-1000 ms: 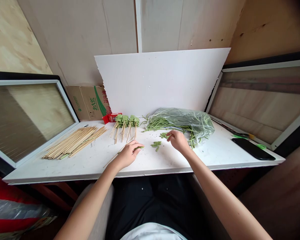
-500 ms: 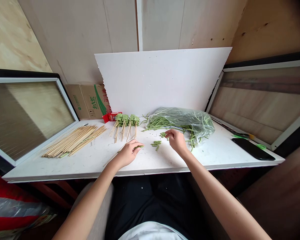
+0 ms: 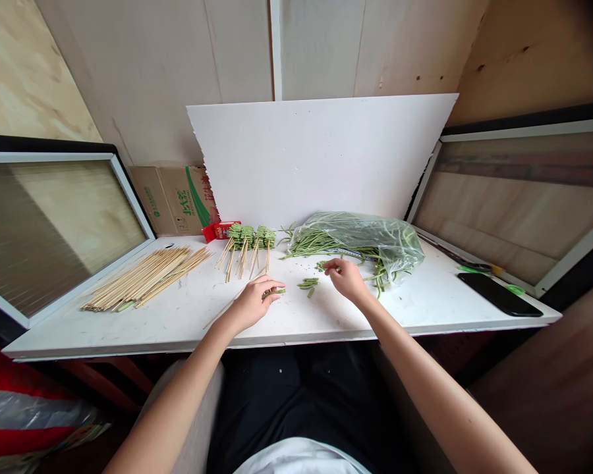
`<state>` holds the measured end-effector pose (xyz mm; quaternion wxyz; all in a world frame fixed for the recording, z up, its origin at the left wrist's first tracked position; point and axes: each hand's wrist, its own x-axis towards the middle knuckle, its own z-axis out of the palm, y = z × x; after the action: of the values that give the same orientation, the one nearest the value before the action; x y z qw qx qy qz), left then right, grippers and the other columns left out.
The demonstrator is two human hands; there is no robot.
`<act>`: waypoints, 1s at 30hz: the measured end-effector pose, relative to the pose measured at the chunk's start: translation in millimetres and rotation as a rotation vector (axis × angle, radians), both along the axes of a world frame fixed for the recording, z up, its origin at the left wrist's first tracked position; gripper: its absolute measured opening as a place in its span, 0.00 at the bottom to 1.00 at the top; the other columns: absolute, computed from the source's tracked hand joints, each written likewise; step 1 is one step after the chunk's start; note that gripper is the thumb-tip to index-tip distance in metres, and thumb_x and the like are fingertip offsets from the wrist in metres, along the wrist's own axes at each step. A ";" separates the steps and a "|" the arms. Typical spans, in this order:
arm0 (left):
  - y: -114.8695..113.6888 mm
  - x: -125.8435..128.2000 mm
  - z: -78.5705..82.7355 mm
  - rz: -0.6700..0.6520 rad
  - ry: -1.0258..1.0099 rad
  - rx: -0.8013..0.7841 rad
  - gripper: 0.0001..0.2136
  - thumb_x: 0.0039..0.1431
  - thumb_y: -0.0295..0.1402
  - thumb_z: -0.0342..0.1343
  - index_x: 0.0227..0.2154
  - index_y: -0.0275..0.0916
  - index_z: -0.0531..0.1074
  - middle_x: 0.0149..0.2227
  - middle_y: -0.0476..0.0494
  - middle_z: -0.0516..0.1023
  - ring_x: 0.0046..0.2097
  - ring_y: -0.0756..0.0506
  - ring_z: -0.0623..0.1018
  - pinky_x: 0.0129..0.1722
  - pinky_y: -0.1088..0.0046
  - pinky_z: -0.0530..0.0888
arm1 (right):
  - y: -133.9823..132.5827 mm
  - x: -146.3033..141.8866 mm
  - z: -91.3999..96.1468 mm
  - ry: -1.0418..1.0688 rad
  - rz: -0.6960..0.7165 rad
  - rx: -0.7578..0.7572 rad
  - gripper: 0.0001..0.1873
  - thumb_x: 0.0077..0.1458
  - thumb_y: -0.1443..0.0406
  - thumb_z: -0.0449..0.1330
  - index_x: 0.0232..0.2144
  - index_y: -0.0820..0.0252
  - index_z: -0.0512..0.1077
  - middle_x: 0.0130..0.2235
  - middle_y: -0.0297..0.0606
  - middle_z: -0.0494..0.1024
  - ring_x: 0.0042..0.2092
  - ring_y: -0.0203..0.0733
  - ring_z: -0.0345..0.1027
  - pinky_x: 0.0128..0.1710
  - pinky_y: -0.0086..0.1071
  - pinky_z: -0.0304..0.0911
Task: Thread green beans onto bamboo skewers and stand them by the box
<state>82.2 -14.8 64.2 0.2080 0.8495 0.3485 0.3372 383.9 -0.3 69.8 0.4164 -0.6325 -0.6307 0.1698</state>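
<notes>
My left hand is closed around a short piece of green long bean, low over the white tabletop. A single bamboo skewer lies by that hand, running partly under it. My right hand has its fingers pinched beside a small heap of bean ends; whatever sits between the fingertips is hidden. Between the hands lie several cut bean pieces. Behind them, long beans stick out of a clear plastic bag. Skewers threaded with bean pieces rest at the back left.
A big pile of bare skewers spreads over the table's left side. A red box and a cardboard carton stand behind. At the right are a black phone and scissors. A white board leans at the back.
My right hand has shifted slightly left, nearer the bean ends. The fingers of my left hand have moved a little around the bean piece.
</notes>
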 end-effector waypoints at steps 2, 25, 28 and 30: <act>0.7 2.5 -2.8 0.020 -0.043 -0.023 0.15 0.66 0.33 0.59 0.54 0.42 0.77 0.42 0.42 0.79 0.42 0.45 0.79 0.47 0.66 0.77 | -7.9 -10.5 6.7 0.047 0.142 0.005 0.14 0.60 0.67 0.56 0.42 0.61 0.80 0.41 0.43 0.85 0.40 0.44 0.76 0.39 0.32 0.66; -8.5 17.5 -1.1 0.013 -0.071 0.072 0.09 0.69 0.37 0.57 0.40 0.40 0.81 0.39 0.41 0.80 0.39 0.44 0.78 0.41 0.67 0.74 | -35.4 -65.7 -4.5 -0.046 0.565 0.339 0.04 0.64 0.62 0.63 0.37 0.54 0.78 0.35 0.41 0.80 0.42 0.48 0.68 0.40 0.38 0.65; -11.3 20.4 -1.5 -0.024 -0.036 0.072 0.09 0.69 0.31 0.55 0.37 0.40 0.80 0.37 0.42 0.79 0.38 0.45 0.76 0.40 0.68 0.72 | -36.0 -68.9 -9.0 -0.060 0.592 0.379 0.10 0.61 0.73 0.59 0.36 0.55 0.77 0.36 0.40 0.79 0.43 0.48 0.65 0.44 0.39 0.64; -12.9 21.8 -1.2 -0.049 -0.029 0.062 0.10 0.67 0.27 0.53 0.34 0.40 0.80 0.36 0.43 0.78 0.37 0.45 0.75 0.40 0.69 0.72 | -35.9 -69.6 -12.2 -0.049 0.621 0.383 0.16 0.57 0.78 0.55 0.36 0.55 0.76 0.36 0.39 0.78 0.43 0.48 0.65 0.45 0.39 0.64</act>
<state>103.9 -27.7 63.0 0.1949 0.8588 0.3138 0.3550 314.3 -36.2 57.5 0.4409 -0.3250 -0.8228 0.1518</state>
